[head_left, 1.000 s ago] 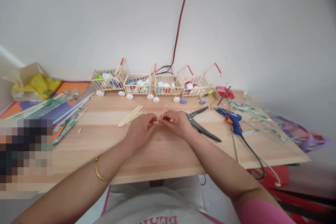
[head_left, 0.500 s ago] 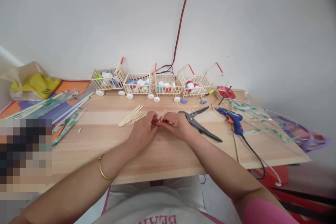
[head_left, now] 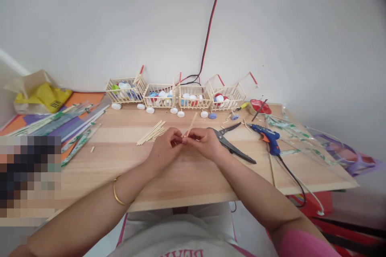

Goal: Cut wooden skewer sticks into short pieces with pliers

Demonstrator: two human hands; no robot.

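Between my hands a thin wooden stick (head_left: pixel 192 123) points up and away from me, tilted slightly right. My left hand (head_left: pixel 165 148), with a gold bangle on its wrist, pinches at the stick's lower end. The fingertips of my right hand (head_left: pixel 203 142) close on the same end, touching those of the left. What exactly lies between the fingertips is partly hidden. Beside my left hand is a loose pile of short wooden sticks (head_left: pixel 151 131). Black-handled shears (head_left: pixel 233 144) lie open just right of my right hand.
Several small stick carts (head_left: pixel 194 97) with bottle-cap wheels line the wall. A blue glue gun (head_left: pixel 269 138) with its cord lies at right, near a red dish (head_left: pixel 261 107). Plastic-wrapped sticks (head_left: pixel 78 144) and a yellow bag (head_left: pixel 45 98) occupy the left. The table's front edge is close to me.
The stick between my fingers now stands out longer and plainer, pointing up and away. Both hands stay close together in nearly the same place. The view has shifted very slightly.
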